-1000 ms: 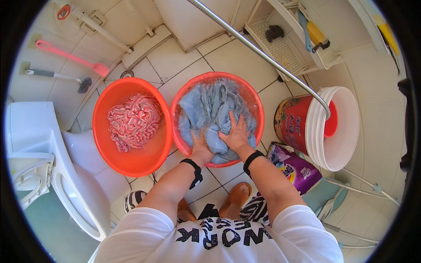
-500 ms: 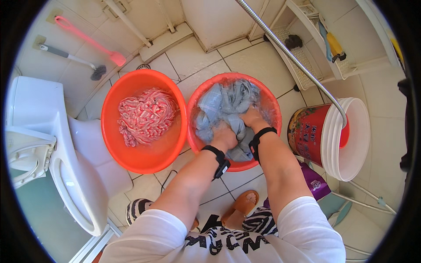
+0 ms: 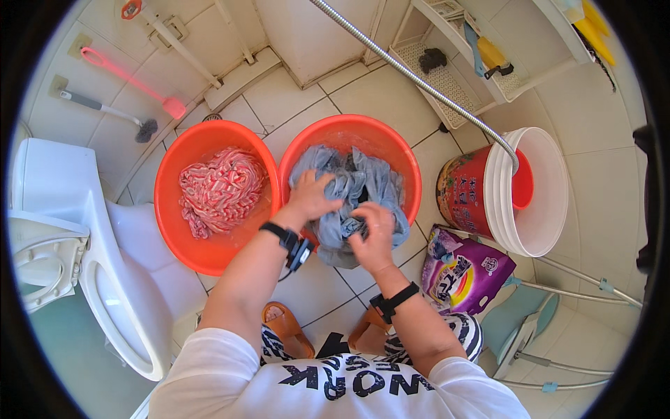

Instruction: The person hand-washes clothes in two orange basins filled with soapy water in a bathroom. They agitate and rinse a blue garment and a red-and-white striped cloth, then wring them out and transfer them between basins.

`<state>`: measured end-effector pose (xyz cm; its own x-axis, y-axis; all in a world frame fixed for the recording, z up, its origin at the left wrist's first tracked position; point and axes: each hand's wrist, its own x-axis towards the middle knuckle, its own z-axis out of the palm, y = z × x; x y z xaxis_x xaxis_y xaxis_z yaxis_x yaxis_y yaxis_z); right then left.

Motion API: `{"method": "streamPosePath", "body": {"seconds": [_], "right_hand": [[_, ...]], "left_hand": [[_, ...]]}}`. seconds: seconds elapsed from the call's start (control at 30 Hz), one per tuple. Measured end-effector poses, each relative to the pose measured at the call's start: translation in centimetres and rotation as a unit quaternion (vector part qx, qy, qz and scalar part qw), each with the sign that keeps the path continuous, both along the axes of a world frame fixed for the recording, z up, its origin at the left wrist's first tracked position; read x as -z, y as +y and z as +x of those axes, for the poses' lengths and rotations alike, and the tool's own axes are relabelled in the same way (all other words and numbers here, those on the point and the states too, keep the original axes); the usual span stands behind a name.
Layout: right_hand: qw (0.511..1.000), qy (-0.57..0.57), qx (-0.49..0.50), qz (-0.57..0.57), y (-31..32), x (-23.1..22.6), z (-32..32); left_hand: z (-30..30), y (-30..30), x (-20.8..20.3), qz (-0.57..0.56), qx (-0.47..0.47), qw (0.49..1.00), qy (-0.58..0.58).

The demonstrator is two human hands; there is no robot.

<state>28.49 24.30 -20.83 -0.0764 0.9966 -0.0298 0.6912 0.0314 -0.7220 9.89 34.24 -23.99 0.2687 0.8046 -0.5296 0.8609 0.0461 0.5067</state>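
A wet grey-blue garment [image 3: 380,180] lies bunched in the right-hand red basin [image 3: 399,143], part of it draped over the near rim. My left hand [image 3: 312,197] is at the garment's left side, fingers spread and thumb pointing right. Close to its near part is my right hand [image 3: 375,234], thumb and fingers apart over the folds. Neither hand is closed around the cloth. The left-hand red basin [image 3: 171,230] holds a wet red-and-white striped cloth [image 3: 225,188].
Left of the basins stands a white toilet [image 3: 115,307]. To the right are a purple bag [image 3: 464,276], stacked white buckets [image 3: 548,195] on their side and a folded metal-legged stool [image 3: 516,325]. A metal shower hose [image 3: 433,77] crosses above. Brushes hang on the left wall.
Both hands have come up out of the basin and their fingers have opened. The garment has shifted toward me, over the near rim. The whole view has moved slightly, showing more of the purple bag.
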Motion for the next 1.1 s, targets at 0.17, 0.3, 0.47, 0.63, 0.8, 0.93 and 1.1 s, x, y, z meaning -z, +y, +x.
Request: {"method": "streamPosePath", "body": {"seconds": [0.17, 0.3, 0.47, 0.63, 0.8, 0.93, 1.1], "right_hand": [[0.987, -0.068, 0.121, -0.082, 1.1, 3.5, 2.3], [0.977, -0.113, 0.074, -0.163, 2.6, 5.3, 2.3], [0.957, -0.152, 0.05, -0.242, 4.4, 5.9, 2.1], [0.936, -0.158, 0.018, -0.313, 6.8, 7.9, 3.1], [0.962, -0.152, -0.031, -0.226, 10.5, 10.7, 5.0], [0.952, -0.137, 0.027, -0.273, 13.9, 11.7, 4.1], [0.981, -0.127, -0.023, -0.144, 15.0, 8.3, 2.7]], "left_hand": [[1.1, -8.9, 0.8, 0.115, 0.003, 0.993, 0.013], [2.5, -9.7, 0.9, 0.066, 0.05, 0.993, 0.089], [2.9, -6.8, 1.9, 0.009, 0.081, 0.99, 0.115], [3.5, -4.5, 3.3, -0.019, 0.107, 0.987, 0.116], [3.3, 0.7, 4.6, -0.041, 0.121, 0.988, 0.086], [3.1, 2.5, 6.8, -0.075, 0.097, 0.986, 0.109], [1.1, 2.4, 5.4, -0.099, -0.078, 0.983, -0.136]]}}
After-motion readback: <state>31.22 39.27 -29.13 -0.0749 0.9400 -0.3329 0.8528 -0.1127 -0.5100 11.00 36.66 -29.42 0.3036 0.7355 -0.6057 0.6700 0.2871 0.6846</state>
